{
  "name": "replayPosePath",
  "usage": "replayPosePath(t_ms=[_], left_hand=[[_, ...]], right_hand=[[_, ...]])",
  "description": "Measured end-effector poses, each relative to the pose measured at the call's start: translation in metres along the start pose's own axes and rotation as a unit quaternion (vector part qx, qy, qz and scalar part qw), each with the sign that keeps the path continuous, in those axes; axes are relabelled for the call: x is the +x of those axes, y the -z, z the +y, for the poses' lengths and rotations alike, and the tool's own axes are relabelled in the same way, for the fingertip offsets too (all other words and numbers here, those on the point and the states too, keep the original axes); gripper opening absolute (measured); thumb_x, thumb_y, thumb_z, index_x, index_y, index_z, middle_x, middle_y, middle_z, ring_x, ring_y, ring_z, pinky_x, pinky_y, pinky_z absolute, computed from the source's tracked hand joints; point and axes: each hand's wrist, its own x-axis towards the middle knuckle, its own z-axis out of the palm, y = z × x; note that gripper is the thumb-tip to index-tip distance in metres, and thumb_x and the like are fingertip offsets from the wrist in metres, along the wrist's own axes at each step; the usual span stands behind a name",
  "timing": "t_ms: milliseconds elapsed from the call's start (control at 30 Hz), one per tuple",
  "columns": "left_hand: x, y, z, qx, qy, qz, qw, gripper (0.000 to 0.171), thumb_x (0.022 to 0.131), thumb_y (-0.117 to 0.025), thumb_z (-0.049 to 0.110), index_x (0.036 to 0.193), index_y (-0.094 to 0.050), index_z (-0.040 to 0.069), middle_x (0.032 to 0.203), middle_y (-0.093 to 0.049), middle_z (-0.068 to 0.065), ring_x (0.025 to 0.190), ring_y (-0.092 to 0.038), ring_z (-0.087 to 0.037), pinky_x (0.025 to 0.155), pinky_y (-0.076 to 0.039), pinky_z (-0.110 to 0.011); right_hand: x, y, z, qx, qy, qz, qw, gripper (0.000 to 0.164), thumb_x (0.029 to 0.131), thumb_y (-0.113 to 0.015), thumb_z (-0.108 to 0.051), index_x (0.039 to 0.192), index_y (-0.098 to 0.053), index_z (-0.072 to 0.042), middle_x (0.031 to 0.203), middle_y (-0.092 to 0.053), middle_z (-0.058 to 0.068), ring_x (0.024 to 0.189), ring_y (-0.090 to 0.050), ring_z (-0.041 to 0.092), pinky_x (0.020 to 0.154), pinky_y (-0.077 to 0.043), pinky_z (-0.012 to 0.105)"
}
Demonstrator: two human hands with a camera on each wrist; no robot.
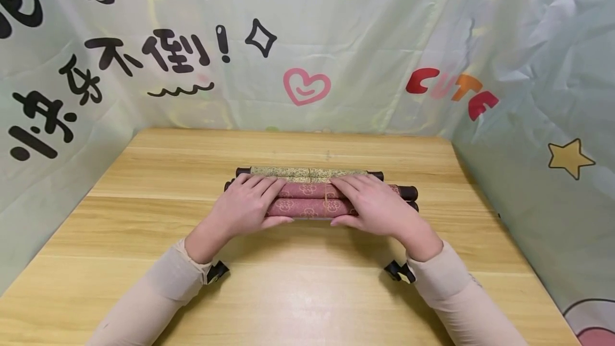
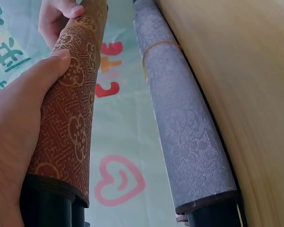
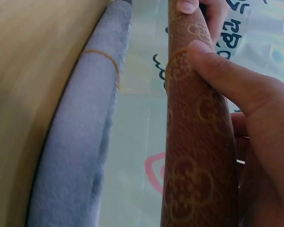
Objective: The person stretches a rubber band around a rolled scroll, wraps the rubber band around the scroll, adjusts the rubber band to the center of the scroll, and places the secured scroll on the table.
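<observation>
Two red rolled scrolls [image 1: 307,208] with gold flower patterns and dark end knobs lie side by side across both hands in the head view. A yellowish patterned scroll [image 1: 309,172] sits just behind them. My left hand [image 1: 250,202] grips the red scrolls near their left end, fingers over the top and thumb on the near side. My right hand [image 1: 377,207] holds the right part the same way. In both wrist views a grey scroll [image 2: 180,104], tied with a thin band, rests on the table, with a gap between it and the held red scroll [image 3: 189,156].
The wooden table [image 1: 307,292] spreads out on all sides of the scrolls. A pale printed curtain [image 1: 355,41] with black characters, a heart and a star hangs behind and along both sides. A small black device [image 1: 217,272] shows below the left wrist, another device [image 1: 400,271] by the right.
</observation>
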Motion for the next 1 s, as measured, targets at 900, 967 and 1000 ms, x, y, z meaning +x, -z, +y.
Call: replayPosePath(t_ms=[900,967,1000], left_hand=[[-0.015,-0.006,-0.013,-0.030,0.007,-0.010,0.9995,0.085,0.087,-0.046,0.074,0.131,-0.059,0.003,0.122,-0.065,-0.013,0.107,-0.063,-0.032,0.084,-0.050,-0.050],[-0.016,-0.006,-0.013,-0.034,0.004,-0.018,0.9992,0.083,0.084,-0.054,0.071,0.131,-0.059,0.003,0.123,-0.065,-0.013,0.108,-0.062,-0.032,0.084,-0.050,-0.050],[-0.016,-0.006,-0.013,-0.037,0.003,-0.022,0.9991,0.083,0.082,-0.058,0.070,0.132,-0.059,0.003,0.122,-0.065,-0.013,0.108,-0.062,-0.032,0.084,-0.050,-0.050]], right_hand=[[-0.037,0.001,0.032,0.019,0.014,0.043,0.999,0.075,0.083,-0.070,-0.056,0.140,-0.052,-0.009,0.129,-0.059,0.012,0.114,-0.058,0.032,0.095,-0.046,0.052],[-0.039,-0.001,0.032,0.018,0.020,0.046,0.999,0.075,0.084,-0.069,-0.057,0.139,-0.053,-0.009,0.129,-0.059,0.012,0.114,-0.059,0.032,0.095,-0.046,0.052],[-0.039,-0.003,0.031,0.018,0.023,0.047,0.998,0.074,0.084,-0.068,-0.057,0.139,-0.054,-0.008,0.128,-0.060,0.012,0.113,-0.059,0.032,0.094,-0.046,0.052]])
